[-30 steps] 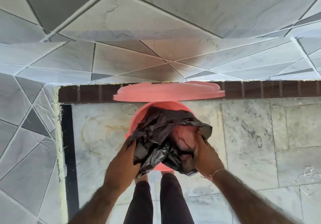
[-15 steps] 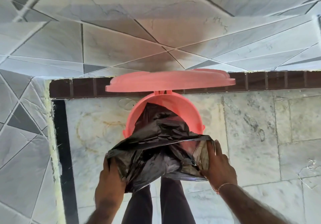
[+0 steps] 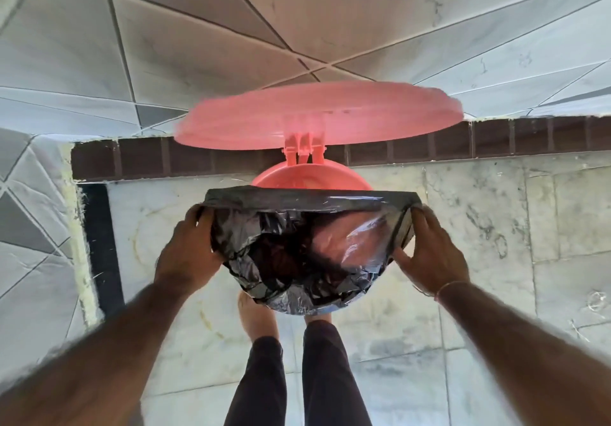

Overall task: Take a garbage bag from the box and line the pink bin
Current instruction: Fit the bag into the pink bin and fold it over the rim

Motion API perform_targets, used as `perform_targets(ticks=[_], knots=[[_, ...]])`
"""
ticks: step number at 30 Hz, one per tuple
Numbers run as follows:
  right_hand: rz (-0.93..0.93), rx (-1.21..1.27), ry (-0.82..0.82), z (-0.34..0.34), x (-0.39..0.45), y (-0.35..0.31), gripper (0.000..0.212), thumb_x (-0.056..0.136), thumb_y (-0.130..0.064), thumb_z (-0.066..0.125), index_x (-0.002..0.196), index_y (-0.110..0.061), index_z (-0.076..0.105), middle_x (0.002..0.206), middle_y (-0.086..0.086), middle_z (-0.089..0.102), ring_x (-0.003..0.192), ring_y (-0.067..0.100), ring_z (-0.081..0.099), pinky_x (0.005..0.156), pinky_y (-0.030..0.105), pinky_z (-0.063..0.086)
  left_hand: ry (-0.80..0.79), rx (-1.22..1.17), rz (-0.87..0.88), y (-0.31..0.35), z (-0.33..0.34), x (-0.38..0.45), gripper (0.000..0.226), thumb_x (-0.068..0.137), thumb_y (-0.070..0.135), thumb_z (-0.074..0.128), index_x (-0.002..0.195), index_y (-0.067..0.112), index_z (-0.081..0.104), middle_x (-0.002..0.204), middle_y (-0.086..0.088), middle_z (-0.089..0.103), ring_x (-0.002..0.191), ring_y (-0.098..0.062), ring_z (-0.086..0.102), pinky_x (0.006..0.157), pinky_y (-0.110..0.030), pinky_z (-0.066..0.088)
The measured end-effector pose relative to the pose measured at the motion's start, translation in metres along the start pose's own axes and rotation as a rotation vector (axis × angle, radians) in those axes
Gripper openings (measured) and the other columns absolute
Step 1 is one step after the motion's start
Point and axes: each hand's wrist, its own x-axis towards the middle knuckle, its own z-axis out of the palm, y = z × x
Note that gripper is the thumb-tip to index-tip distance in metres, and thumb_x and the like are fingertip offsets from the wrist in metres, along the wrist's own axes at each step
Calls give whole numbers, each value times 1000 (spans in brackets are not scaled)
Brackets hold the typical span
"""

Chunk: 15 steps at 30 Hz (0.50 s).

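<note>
Garbage bag (image 3: 297, 260), one, gripped by two hands' fingers (image 3: 426, 224) over one pink bin (image 3: 307, 177) (lid up).

Glossy crinkled plastic bag (image 3: 297, 260), smooth pink plastic bin (image 3: 310, 177).

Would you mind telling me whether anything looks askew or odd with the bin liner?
Only the far side: the black bag stretches straight across, leaving the pink bin rim there uncovered.

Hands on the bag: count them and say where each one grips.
2. The left hand grips the left side of the black garbage bag; the right hand grips its right side. Both stretch it over the pink bin. None hidden.
</note>
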Motion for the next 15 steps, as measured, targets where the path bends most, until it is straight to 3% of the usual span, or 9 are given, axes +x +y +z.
perform_targets(ticks=[3, 5, 9, 12, 14, 15], knots=[[-102, 14, 8, -17, 21, -5, 76, 80, -53, 43, 146, -45, 6, 155, -2, 28, 129, 33, 48, 91, 50, 51, -123, 28, 71, -1, -20, 18, 76, 72, 17, 68, 141, 19, 37, 143, -12, 41, 125, -38, 49, 102, -45, 46], [-115, 4, 38, -26, 34, -10, 67, 82, -54, 33, 146, -41, 13, 154, 3, 32, 128, 36, 48, 94, 52, 49, -143, 48, 100, 4, -32, 25, 69, 77, 14, 62, 141, 19, 37, 135, -13, 45, 119, -37, 52, 100, -43, 47], [-129, 66, 68, -35, 50, -32, 55, 88, -40, 38, 141, -32, 26, 137, 14, 48, 115, 41, 54, 90, 51, 50, -35, 22, 209, 35, -47, 46, 50, 88, 11, 53, 137, 14, 46, 120, -17, 53, 107, -35, 57, 91, -38, 48], [-85, 62, 53, -38, 57, -49, 55, 89, -29, 44, 140, -33, 25, 114, 21, 54, 104, 44, 57, 82, 49, 50, 62, -90, 148, 63, -57, 55, 39, 91, 14, 54, 129, 7, 59, 111, -22, 63, 87, -35, 62, 76, -33, 49], [-87, -7, 37, -39, 60, -53, 59, 88, -32, 48, 141, -36, 21, 110, 20, 53, 103, 43, 57, 78, 49, 49, 120, -152, 94, 72, -58, 58, 39, 91, 10, 53, 129, 12, 60, 116, -21, 67, 84, -38, 67, 75, -33, 55], [-105, -50, 30, -37, 62, -52, 62, 88, -35, 49, 142, -37, 19, 111, 20, 53, 104, 42, 56, 78, 49, 49, 125, -175, 78, 71, -57, 60, 41, 90, 6, 52, 129, 13, 61, 119, -18, 67, 76, -34, 68, 67, -28, 56]])
